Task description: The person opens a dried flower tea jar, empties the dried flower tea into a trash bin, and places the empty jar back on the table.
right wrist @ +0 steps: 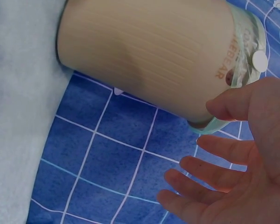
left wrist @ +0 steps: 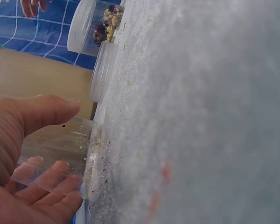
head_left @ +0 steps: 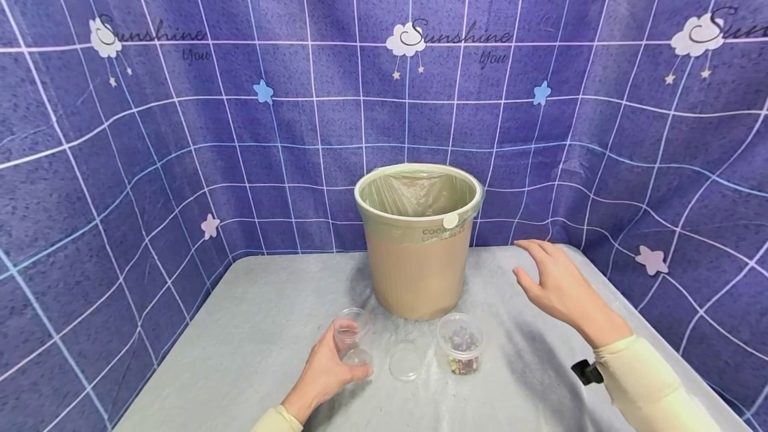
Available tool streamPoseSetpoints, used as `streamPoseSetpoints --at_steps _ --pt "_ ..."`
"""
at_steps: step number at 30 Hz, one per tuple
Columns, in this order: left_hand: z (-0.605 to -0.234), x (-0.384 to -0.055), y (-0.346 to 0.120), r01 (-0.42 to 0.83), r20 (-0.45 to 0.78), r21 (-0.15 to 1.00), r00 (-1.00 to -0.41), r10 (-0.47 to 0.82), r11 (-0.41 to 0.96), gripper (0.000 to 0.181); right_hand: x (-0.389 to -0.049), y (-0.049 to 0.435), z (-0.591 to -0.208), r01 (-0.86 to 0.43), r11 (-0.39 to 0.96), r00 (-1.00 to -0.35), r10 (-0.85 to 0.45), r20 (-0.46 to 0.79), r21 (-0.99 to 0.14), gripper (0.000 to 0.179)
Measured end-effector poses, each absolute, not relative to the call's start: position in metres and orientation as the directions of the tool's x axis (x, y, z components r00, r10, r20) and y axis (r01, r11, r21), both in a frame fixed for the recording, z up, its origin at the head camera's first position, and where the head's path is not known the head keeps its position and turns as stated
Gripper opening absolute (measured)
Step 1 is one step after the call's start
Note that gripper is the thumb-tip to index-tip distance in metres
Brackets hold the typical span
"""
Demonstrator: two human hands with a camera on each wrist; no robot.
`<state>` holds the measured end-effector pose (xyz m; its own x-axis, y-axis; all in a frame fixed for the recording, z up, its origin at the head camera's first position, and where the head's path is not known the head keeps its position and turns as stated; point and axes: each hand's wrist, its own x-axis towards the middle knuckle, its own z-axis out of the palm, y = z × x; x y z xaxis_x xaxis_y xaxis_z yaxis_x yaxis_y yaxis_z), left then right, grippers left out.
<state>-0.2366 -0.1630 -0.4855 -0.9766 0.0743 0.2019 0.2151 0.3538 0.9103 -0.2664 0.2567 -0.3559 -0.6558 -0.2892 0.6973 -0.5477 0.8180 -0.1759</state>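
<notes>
At the front of the grey table, my left hand (head_left: 323, 372) holds a clear plastic cup (left wrist: 60, 144), thumb on one side and fingers round the other. The cup stands upright on the tabletop, with a few crumbs visible near its base in the left wrist view. To its right lies a clear round lid (head_left: 405, 361). Beyond the lid stands a clear lidded tub (head_left: 461, 344) containing yellow and dark purple bits. My right hand (head_left: 555, 285) hovers above the table's right side, fingers spread and touching nothing.
A tall beige bin (head_left: 417, 272) with a translucent green bag liner stands upright behind the small containers. Blue gridded cloth (head_left: 312, 112) hangs round the back and sides of the grey table (head_left: 264, 305).
</notes>
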Motion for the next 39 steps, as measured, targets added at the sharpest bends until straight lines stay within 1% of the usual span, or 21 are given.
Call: streamPoseSetpoints --at_steps 8,16,22,29,35,39 --pt "-0.488 -0.236 -0.162 0.213 0.208 0.92 -0.977 0.051 0.33 0.087 -0.267 0.259 -0.36 -0.552 0.818 -0.642 -0.292 0.709 -0.164 0.046" --pt "-0.486 -0.233 -0.17 0.22 0.227 0.905 -0.974 0.024 0.365 0.105 -0.267 0.259 -0.365 -0.555 0.814 -0.647 -0.293 0.704 -0.172 0.047" --pt "-0.472 -0.228 -0.178 0.217 0.222 0.905 -0.975 0.028 0.367 0.109 -0.267 0.26 -0.369 -0.545 0.818 -0.665 -0.288 0.689 -0.183 0.049" --pt "-0.455 -0.225 -0.182 0.258 0.274 0.862 -0.961 0.028 0.437 0.107 -0.271 0.262 -0.38 -0.536 0.824 -0.678 -0.289 0.676 -0.184 0.049" --pt "-0.437 -0.219 -0.184 0.226 0.256 0.849 -0.967 0.002 0.477 0.112 -0.271 0.262 -0.388 -0.535 0.825 -0.678 -0.29 0.676 -0.183 0.048" --pt "-0.424 -0.215 -0.184 0.226 0.268 0.836 -0.963 -0.012 0.499 0.112 -0.267 0.261 -0.393 -0.531 0.827 -0.69 -0.295 0.66 -0.185 0.047"
